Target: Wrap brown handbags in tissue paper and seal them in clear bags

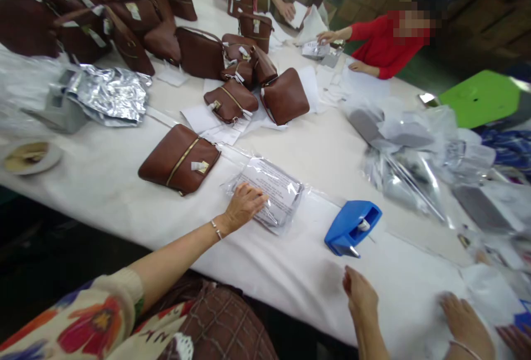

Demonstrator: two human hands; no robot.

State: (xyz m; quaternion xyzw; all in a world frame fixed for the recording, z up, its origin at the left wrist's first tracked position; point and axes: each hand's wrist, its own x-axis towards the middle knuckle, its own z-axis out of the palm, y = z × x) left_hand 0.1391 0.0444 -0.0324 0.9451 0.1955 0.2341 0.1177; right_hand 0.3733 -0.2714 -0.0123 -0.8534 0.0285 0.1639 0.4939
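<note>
Packet [280,194] — glossy plastic rectangle | left grip [244,205] spread atop | right grip [360,291] curled, contents unclear

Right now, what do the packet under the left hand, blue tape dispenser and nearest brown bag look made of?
Packet: clear, glossy plastic wrap, going by its sharp glare and see-through edges.
Tape dispenser: probably hard moulded plastic, given the solid blue colour and crisp edges.
Brown bag: smooth, faintly shiny leather or imitation; the look can't settle which.
</note>
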